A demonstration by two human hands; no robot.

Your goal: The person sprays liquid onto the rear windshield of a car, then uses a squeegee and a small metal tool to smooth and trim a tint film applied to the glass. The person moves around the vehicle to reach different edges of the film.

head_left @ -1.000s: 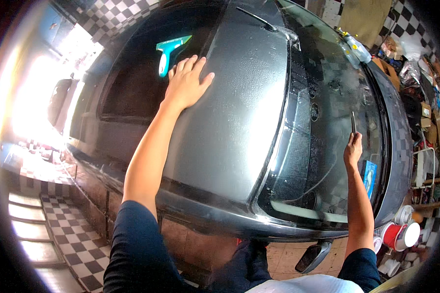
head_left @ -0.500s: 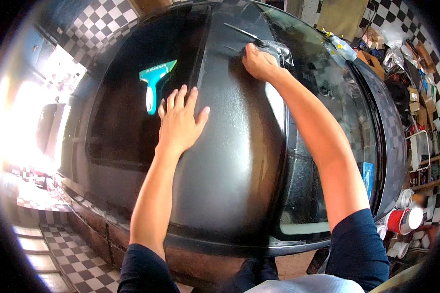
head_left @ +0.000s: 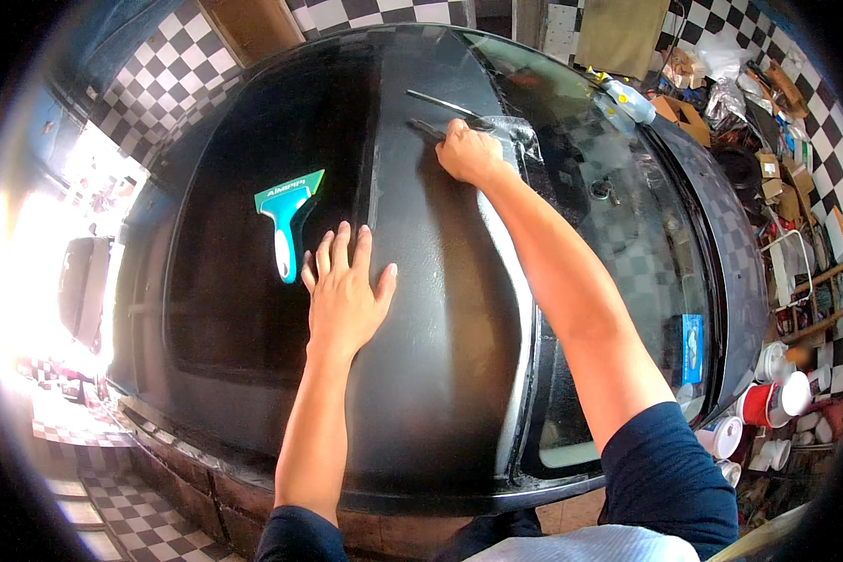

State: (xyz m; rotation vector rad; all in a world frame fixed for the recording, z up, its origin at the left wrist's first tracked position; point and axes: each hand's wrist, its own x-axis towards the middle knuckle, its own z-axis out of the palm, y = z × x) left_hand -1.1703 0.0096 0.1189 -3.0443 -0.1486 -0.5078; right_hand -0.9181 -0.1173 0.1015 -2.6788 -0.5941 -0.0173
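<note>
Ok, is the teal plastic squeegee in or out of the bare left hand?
Out: the squeegee lies on the glossy black car roof, and the left hand is spread beside it, not wrapped around it.

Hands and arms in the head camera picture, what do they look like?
The left hand and right hand look bare: no gloves, and I see no rings or watches. Dark navy sleeves cover the upper arms, leaving both forearms bare.

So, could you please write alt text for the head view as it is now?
A person's left hand rests spread on a dark car roof beside a teal squeegee. The right hand curls near a thin black rod; whether it holds anything is unclear.
</note>
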